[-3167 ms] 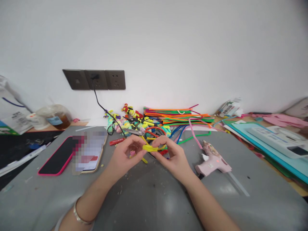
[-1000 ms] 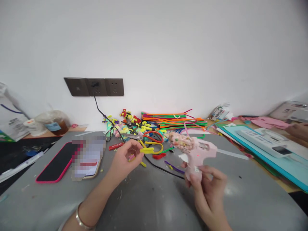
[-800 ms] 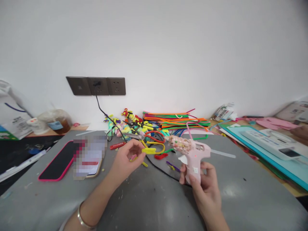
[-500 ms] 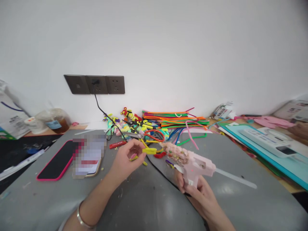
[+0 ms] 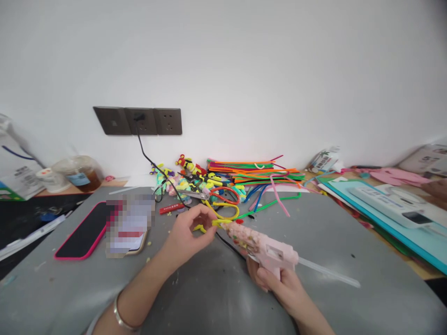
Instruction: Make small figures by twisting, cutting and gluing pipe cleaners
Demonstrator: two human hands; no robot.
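My left hand point(image 5: 193, 232) pinches a short yellow pipe cleaner piece point(image 5: 220, 222) between thumb and fingertips. Wrapped around the handle of a pink hot glue gun point(image 5: 267, 246) is my right hand point(image 5: 272, 277). The gun's nozzle points left and meets or nearly meets the yellow piece; whether they touch I cannot tell. A clear glue stick point(image 5: 330, 271) sticks out of the back of the gun. Just behind the hands lie yellow pipe cleaner loops point(image 5: 225, 211) and scissors with red-orange handles point(image 5: 226, 194).
Bundled coloured pipe cleaners point(image 5: 258, 172) lie by the wall, beside small pipe cleaner figures point(image 5: 190, 165). A black cord point(image 5: 141, 146) runs from the wall socket point(image 5: 139, 120) under my hands. Two phones point(image 5: 84, 230) are at left, a drink cup point(image 5: 84, 174) behind. Turquoise folders point(image 5: 380, 209) lie right.
The glue gun in my right hand has moved left and slightly down, bringing its nozzle to the yellow piece. My left hand has shifted slightly right.
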